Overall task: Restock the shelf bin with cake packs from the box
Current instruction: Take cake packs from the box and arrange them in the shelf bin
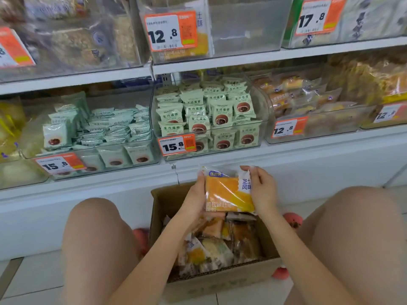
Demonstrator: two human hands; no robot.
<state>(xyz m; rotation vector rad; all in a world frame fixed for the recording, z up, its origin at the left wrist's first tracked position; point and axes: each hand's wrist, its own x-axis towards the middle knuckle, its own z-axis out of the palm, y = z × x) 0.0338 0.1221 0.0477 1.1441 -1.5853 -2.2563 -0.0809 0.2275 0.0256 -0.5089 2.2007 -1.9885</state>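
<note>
Both hands hold an orange-and-white cake pack [226, 192] upright above an open cardboard box [160, 208] on the floor. My left hand [196, 199] grips the pack's left edge and bottom. My right hand [263, 190] pinches its right edge near the top corner. Inside the box lie several more cake packs [220, 245]. On the upper shelf stands a clear bin [244, 29] with a 12.8 price tag; one matching pack [199, 44] leans at its left side and the rest of the bin looks bare.
The middle shelf carries bins of green mochi packs [207, 113], pale green packs [110, 130] and bread packs [304, 100]. My bare knees flank the box. A white shelf base [308, 170] runs behind the box, and pink shoes [293, 220] rest on the tiled floor.
</note>
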